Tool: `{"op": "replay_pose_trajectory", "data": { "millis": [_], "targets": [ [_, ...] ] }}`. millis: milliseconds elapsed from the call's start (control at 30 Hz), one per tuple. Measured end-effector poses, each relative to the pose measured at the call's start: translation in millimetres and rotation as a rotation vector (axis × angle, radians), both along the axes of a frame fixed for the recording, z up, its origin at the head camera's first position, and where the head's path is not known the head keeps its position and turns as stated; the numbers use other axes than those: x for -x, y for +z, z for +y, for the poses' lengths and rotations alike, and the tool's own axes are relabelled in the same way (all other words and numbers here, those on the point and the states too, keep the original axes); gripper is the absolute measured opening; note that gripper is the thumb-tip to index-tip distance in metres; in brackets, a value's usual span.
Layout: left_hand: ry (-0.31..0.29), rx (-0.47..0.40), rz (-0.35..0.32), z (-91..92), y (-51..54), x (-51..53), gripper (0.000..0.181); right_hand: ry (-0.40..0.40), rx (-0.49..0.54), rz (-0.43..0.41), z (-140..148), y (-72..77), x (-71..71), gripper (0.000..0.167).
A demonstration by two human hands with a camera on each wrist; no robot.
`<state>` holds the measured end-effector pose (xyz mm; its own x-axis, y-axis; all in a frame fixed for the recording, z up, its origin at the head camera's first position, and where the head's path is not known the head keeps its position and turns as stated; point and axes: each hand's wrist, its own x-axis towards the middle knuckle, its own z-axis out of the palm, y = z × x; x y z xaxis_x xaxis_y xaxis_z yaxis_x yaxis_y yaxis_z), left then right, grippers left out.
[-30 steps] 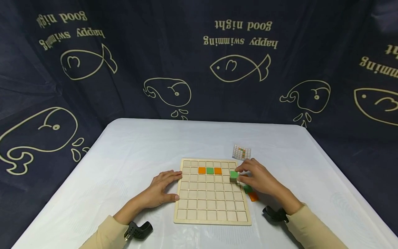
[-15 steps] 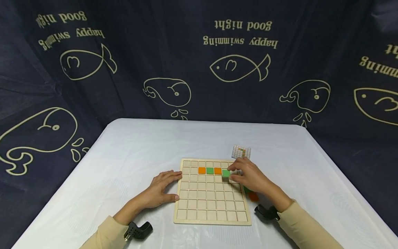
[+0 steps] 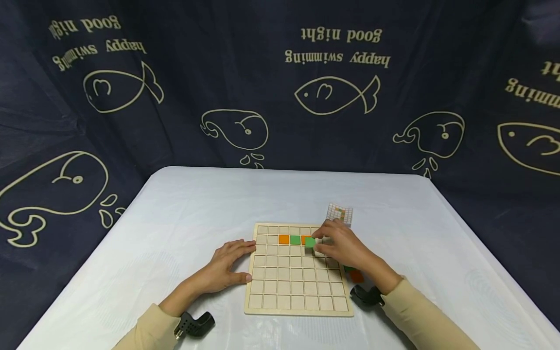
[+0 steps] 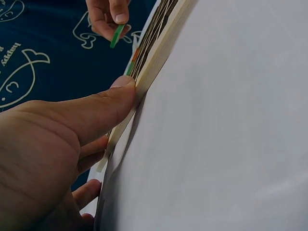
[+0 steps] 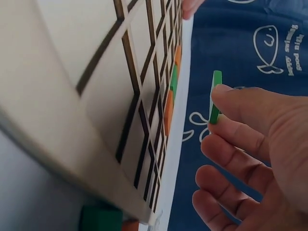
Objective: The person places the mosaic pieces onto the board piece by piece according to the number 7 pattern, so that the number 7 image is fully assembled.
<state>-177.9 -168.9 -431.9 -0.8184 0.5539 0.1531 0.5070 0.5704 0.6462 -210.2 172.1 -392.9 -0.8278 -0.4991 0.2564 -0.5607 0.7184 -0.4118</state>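
Observation:
Pinched by its edges between the thumb and forefinger of my right hand [image 3: 343, 245] is a square green tile [image 3: 310, 242]. In the right wrist view that green tile [image 5: 216, 96] is raised clear of the wooden grid board [image 3: 290, 274]. From the head it overlaps the right orange tile [image 3: 305, 237] in the board's second row from the far side. Left of that one sit a green tile [image 3: 295, 240] and another orange tile [image 3: 284, 239]. My left hand [image 3: 220, 270] rests against the board's left edge, fingers extended, thumb touching the rim in the left wrist view.
Beyond the board's far right corner lies a small printed grid card [image 3: 339, 212], partly behind my right hand. A loose green tile [image 3: 348, 269] and a loose orange tile [image 3: 356, 276] lie on the white table [image 3: 210, 194] at the board's right side.
My right hand has carried the green tile leftward over the board, from its right edge to above the right orange tile. The left hand stays put.

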Motion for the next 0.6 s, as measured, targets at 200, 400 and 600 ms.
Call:
{"op": "replay_pose_trajectory", "data": {
  "millis": [200, 400, 600],
  "targets": [
    [0.0, 0.008, 0.009, 0.2, 0.3, -0.1, 0.068, -0.001, -0.014, -0.005, -5.9, -2.2, 0.4, 0.024],
    [0.003, 0.007, -0.006, 0.5, 0.5, 0.5, 0.068, -0.02, -0.048, -0.008, -8.9, -4.0, 1.5, 0.024],
    [0.008, 0.011, -0.005, 0.4, -0.5, 1.1, 0.069, -0.015, -0.065, -0.037, -9.5, -6.6, 3.4, 0.022]
  ]
}}
